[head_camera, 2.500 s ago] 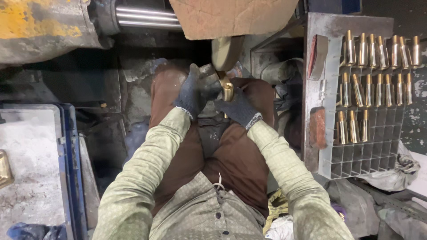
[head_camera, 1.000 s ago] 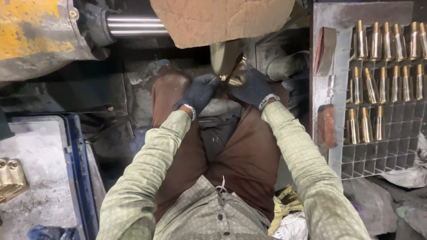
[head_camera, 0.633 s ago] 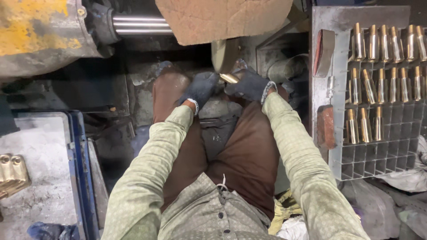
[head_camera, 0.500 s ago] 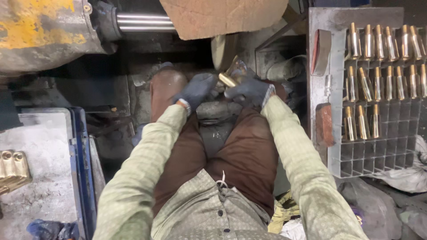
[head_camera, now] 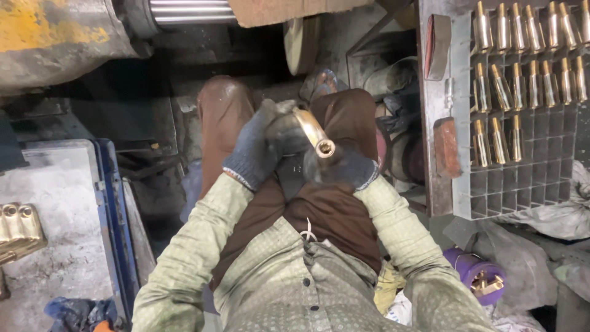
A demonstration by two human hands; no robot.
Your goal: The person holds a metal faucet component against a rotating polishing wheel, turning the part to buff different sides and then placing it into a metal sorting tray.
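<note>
Both my gloved hands hold one brass tube-shaped part over my lap. My left hand grips its far end from the left. My right hand supports it from below, near its open threaded end, which points toward me. A round buffing wheel stands just beyond my knees, apart from the part. My brown trousers lie beneath the hands.
A grey grid tray on the right holds several upright brass parts. More brass parts lie on the grey bench at left. A yellow machine body with a steel shaft sits at top left. A purple container lies at lower right.
My hands drew the brass part back from the buffing wheel to my lap, and turned it so its open end faces me.
</note>
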